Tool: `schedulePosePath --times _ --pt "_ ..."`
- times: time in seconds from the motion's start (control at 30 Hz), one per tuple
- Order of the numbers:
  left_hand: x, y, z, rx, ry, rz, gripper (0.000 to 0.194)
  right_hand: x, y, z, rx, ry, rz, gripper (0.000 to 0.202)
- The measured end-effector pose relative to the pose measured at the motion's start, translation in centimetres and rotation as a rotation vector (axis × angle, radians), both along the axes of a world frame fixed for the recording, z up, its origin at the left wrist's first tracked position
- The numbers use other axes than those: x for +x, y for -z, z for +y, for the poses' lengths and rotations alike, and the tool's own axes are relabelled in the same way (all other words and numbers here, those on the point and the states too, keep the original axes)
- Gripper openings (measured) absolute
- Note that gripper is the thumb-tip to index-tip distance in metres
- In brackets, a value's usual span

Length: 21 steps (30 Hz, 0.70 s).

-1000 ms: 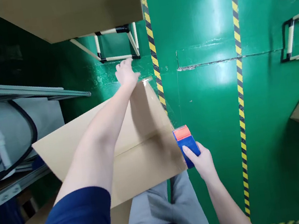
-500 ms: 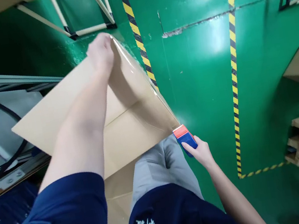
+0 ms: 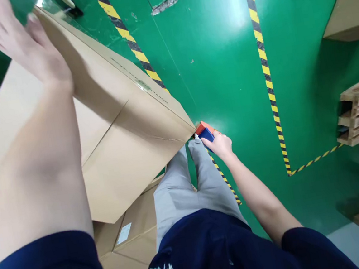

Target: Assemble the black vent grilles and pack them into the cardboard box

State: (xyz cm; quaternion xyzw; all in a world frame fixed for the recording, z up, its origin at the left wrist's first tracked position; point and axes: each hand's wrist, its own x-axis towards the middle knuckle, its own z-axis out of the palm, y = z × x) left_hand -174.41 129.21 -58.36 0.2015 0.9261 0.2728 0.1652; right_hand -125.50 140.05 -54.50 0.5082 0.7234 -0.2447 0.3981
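Cardboard box (image 3: pixel 140 145), between left hand (image 3: pixel 27 47) and right hand (image 3: pixel 220 144), looks light and stiff; best held by its edges. Left fingers spread, contact hard to tell; right fingers clasp a tape dispenser (image 3: pixel 206 135).

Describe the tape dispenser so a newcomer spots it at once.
Start at the largest brown box, left of centre. At its right-hand corner, the right hand grips the tape dispenser. Its blue-and-orange body stands out from the brown box and grey trousers.
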Motion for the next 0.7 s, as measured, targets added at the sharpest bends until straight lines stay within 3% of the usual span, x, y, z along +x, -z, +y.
schedulePosePath --times 0.07,0.17,0.23,0.27,0.33,0.43,0.53,0.6,0.7 --pt "7.9 -1.4 -3.8 -0.038 0.097 0.183 0.103 1.4 0.6 0.5 0.022 0.042 -0.078 0.057" --pt "22.5 -2.8 -11.1 -0.087 0.54 -0.009 0.101 5.2 0.2 2.1 0.061 0.135 -0.043 0.054" --pt "29.8 -2.8 -14.0 -0.182 0.629 -0.111 0.081 7.2 -0.6 3.4 0.065 0.221 0.119 0.051" --pt "31.9 -2.5 -14.3 -0.217 0.609 -0.11 0.07 7.8 -0.9 4.0 0.042 0.269 0.231 0.051" --pt "33.0 -1.6 -12.4 -0.237 0.532 -0.073 0.06 7.9 -1.8 4.9 -0.04 0.347 0.47 0.052" --pt "30.3 -0.9 -5.4 -0.136 0.379 -0.015 0.068 6.5 -3.3 5.6 -0.15 0.381 0.726 0.051" --pt "28.7 -2.5 1.3 0.102 0.113 -0.091 0.07 5.2 -5.3 5.6 -0.253 0.362 0.835 0.046" --pt "30.0 -4.6 3.5 0.319 -0.083 -0.373 0.063 4.8 -6.5 5.5 -0.308 0.321 0.856 0.042" --pt "34.2 -7.4 3.0 0.564 -0.297 -1.027 0.066 4.3 -7.4 4.9 -0.371 0.208 0.856 0.039"
